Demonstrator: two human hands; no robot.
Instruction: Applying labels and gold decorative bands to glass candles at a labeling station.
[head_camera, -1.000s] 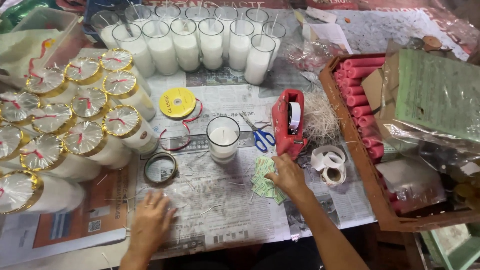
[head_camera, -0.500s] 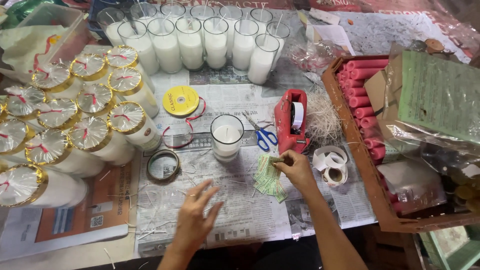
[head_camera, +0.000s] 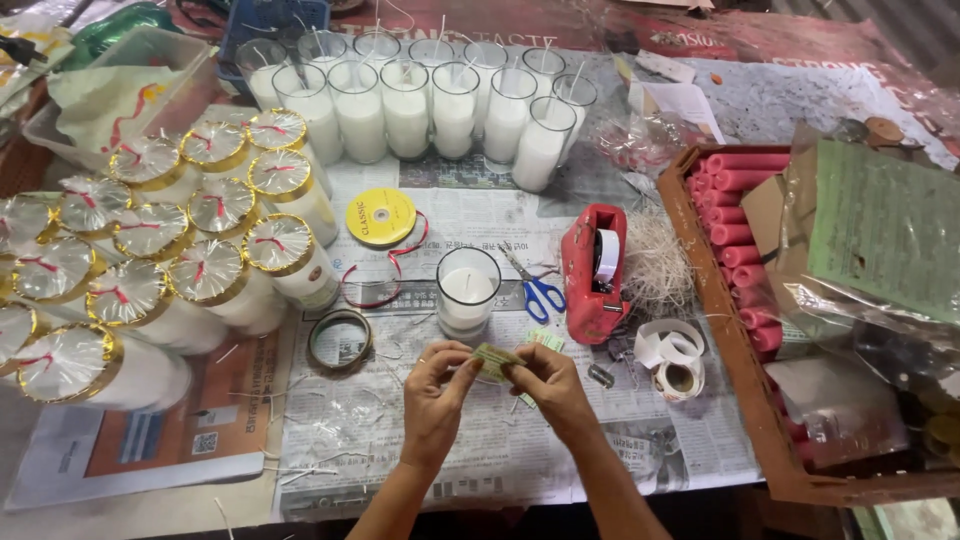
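Your left hand (head_camera: 436, 392) and right hand (head_camera: 548, 385) meet low over the worktop (head_camera: 420, 455), and together they pinch a small green label (head_camera: 494, 361) between thumbs and fingertips; each grip is narrow and closed on that label, which is held just above the newspaper, tilted, with its near end hidden by your right fingers. A few more green labels (head_camera: 543, 340) lie on the paper just beyond your right hand. Directly past the label stands a glass candle (head_camera: 467, 291), upright, uncovered, its wick showing. To its right lie blue-handled scissors (head_camera: 535, 290), and beside them a red tape dispenser (head_camera: 594, 272) with a white roll in it. Near your right hand sit loose white tape rolls (head_camera: 672, 358), and behind the dispenser a tuft of pale straw (head_camera: 656, 268). Left of the glass candle a thin gold ring (head_camera: 340, 340) lies flat, and farther up a yellow ribbon spool (head_camera: 381, 217) trails red ribbon. At your far left crowd the wrapped candles (head_camera: 205, 270), each capped in clear film with a gold band and red tie. A row of bare candles (head_camera: 420, 105) lines the back. At the right a wooden tray (head_camera: 720, 330) holds red candles (head_camera: 745, 190).
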